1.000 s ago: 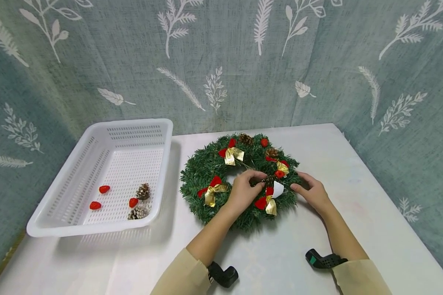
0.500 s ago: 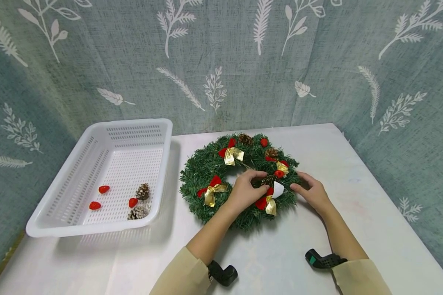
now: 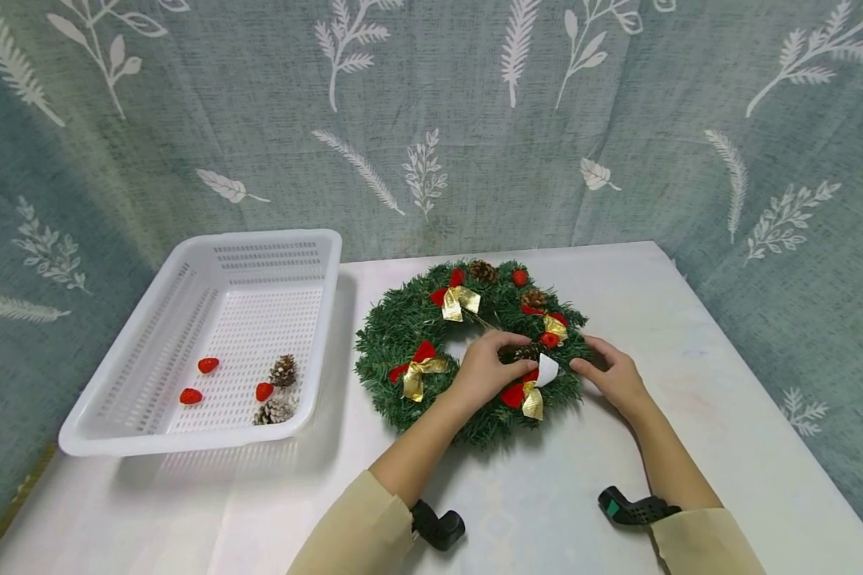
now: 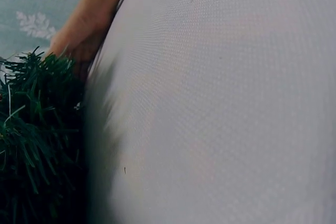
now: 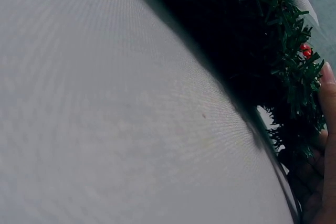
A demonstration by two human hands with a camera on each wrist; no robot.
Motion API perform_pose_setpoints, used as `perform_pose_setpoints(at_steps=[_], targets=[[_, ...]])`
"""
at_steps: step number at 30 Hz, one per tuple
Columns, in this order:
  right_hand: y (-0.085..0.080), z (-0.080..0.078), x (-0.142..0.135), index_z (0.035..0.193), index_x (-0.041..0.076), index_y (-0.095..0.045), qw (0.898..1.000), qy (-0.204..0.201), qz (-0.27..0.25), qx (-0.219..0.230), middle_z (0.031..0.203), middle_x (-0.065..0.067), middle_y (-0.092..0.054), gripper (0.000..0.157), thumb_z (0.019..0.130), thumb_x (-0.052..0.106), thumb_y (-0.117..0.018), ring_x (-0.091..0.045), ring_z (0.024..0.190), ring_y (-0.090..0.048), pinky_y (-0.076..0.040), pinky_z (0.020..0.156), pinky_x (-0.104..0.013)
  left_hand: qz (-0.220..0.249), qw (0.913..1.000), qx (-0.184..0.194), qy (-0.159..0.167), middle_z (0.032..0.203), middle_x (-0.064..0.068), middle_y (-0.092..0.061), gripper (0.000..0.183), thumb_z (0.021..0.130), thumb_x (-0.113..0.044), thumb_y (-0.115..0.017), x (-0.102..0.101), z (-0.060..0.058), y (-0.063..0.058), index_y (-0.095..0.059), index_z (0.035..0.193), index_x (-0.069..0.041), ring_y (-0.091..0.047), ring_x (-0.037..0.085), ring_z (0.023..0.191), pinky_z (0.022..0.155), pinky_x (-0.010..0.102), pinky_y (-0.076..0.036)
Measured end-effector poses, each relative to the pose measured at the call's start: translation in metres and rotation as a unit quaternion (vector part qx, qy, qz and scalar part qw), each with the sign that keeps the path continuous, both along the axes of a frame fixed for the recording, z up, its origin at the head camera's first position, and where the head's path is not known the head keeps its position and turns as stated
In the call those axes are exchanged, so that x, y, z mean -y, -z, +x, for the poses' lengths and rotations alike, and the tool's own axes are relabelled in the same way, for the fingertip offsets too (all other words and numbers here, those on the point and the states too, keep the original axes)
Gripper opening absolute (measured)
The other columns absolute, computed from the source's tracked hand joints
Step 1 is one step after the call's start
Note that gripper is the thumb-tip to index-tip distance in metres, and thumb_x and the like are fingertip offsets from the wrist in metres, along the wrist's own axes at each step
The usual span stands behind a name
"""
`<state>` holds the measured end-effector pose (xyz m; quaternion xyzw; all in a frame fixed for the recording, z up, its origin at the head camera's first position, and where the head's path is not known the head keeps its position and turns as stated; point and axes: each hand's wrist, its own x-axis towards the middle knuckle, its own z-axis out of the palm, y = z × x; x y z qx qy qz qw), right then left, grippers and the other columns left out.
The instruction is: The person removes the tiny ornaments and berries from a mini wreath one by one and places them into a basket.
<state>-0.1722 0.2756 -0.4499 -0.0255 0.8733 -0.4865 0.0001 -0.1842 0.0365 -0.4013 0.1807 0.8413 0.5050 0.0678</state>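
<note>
A green wreath (image 3: 395, 319) lies on the white table, dressed with red-and-gold bows, pine cones and red berries. My left hand (image 3: 480, 371) reaches over its inner right side, and the thumb and fingers pinch a dark pine cone (image 3: 530, 351) there, partly hidden by the hand. Just below the cone sit a white piece (image 3: 548, 369) and a bow (image 3: 533, 402). At the wreath's right edge, my right hand (image 3: 614, 382) grips the greenery between thumb and fingers. The right wrist view shows that hand's thumb (image 5: 328, 85) against the foliage.
A white perforated basket (image 3: 212, 439) stands on the left of the table (image 3: 690, 447). Inside are red berry pieces (image 3: 208, 365) and pine cones (image 3: 284, 370). A patterned green curtain (image 3: 475, 184) hangs behind and along the sides.
The left thumb has slid slightly right along the pine cone toward the white piece. The right hand keeps its place on the wreath, and the head view has shifted a little.
</note>
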Motion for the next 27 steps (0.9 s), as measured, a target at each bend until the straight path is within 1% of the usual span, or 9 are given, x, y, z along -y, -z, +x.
perform_pose_setpoints(at_steps=[4,9,13,17,24,27], targets=[[0.0011,-0.0009,-0.0002,0.139,-0.003,-0.041,1.000,-0.001,-0.001,-0.007,0.139,-0.030,-0.042,0.058,0.092,0.026,-0.062,-0.043,0.129,-0.040,-0.035,0.105,-0.055,0.000,1.0000,-0.006,-0.001,0.118,0.002,-0.062,0.035,0.085,-0.026,-0.072,0.0002,0.0004,-0.0009,-0.067,0.116,-0.013,-0.057,0.019,0.109,0.092,0.033,-0.048],[0.0025,-0.0015,-0.0006,0.140,-0.003,-0.040,1.000,-0.006,-0.005,-0.008,0.140,-0.031,-0.040,0.061,0.092,0.029,-0.062,-0.044,0.130,-0.038,-0.034,0.105,-0.055,0.017,0.9998,-0.011,-0.005,0.113,0.002,-0.063,0.033,0.085,-0.024,-0.072,0.0015,0.0013,-0.0003,-0.067,0.115,-0.012,-0.058,0.017,0.105,0.089,0.030,-0.049],[0.0037,-0.0004,-0.0022,0.140,-0.003,-0.040,1.000,-0.006,-0.004,-0.007,0.140,-0.031,-0.039,0.062,0.092,0.029,-0.062,-0.046,0.130,-0.036,-0.032,0.106,-0.057,0.045,0.9989,0.004,-0.011,0.113,0.001,-0.063,0.032,0.085,-0.024,-0.072,0.0018,0.0026,0.0016,-0.067,0.115,-0.013,-0.057,0.017,0.105,0.089,0.031,-0.048],[0.0039,0.0013,-0.0013,0.140,-0.003,-0.040,1.000,-0.006,-0.006,-0.006,0.140,-0.031,-0.041,0.059,0.092,0.026,-0.062,-0.044,0.129,-0.039,-0.033,0.105,-0.055,0.067,0.9974,0.017,-0.021,0.114,0.002,-0.063,0.032,0.085,-0.023,-0.072,0.0032,0.0051,0.0011,-0.068,0.115,-0.013,-0.057,0.017,0.104,0.088,0.032,-0.048],[0.0014,0.0017,0.0000,0.141,-0.002,-0.040,1.000,-0.002,-0.003,-0.004,0.139,-0.030,-0.041,0.059,0.092,0.024,-0.062,-0.043,0.128,-0.041,-0.035,0.105,-0.052,0.090,0.9948,0.001,-0.047,0.114,0.005,-0.062,0.031,0.086,-0.020,-0.070,0.0062,0.0053,0.0005,-0.068,0.115,-0.011,-0.057,0.019,0.102,0.085,0.030,-0.049],[0.0023,0.0004,-0.0016,0.141,-0.003,-0.039,1.000,-0.001,-0.002,-0.002,0.140,-0.031,-0.040,0.060,0.092,0.025,-0.062,-0.044,0.128,-0.040,-0.035,0.105,-0.053,0.113,0.9920,0.001,-0.057,0.114,0.006,-0.061,0.030,0.086,-0.018,-0.070,0.0079,0.0054,0.0000,-0.068,0.115,-0.009,-0.058,0.019,0.101,0.084,0.028,-0.050]])
